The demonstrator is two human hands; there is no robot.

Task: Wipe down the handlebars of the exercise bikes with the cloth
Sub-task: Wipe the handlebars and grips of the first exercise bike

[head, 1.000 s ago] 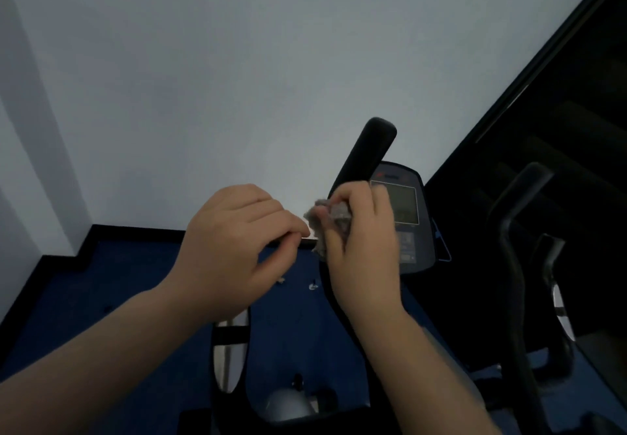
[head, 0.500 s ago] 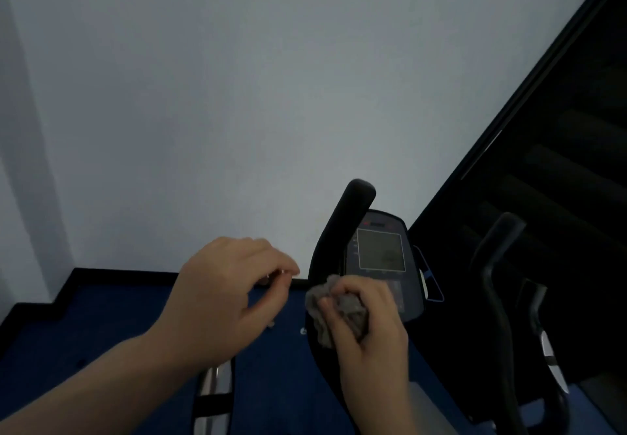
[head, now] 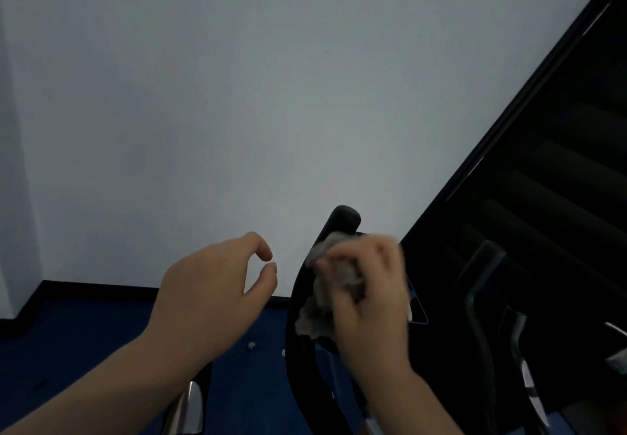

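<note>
A black curved handlebar (head: 342,221) of the exercise bike rises in the lower middle, its rounded tip showing above my hand. My right hand (head: 369,295) presses a crumpled grey cloth (head: 322,312) against the bar just below that tip; the hand is motion-blurred and hides the bike's console behind it. My left hand (head: 210,295) hovers to the left of the bar, apart from it, fingers curled with thumb and forefinger nearly touching, holding nothing.
A white wall fills the upper view, with blue floor (head: 84,350) below. A second machine's black handlebar (head: 475,295) stands to the right, in front of a dark window area. A chromed part (head: 186,407) of the bike sits under my left wrist.
My right hand with the cloth has slid up the handlebar toward its tip, now covering the console. My left hand's fingers have spread slightly. The view has shifted a little.
</note>
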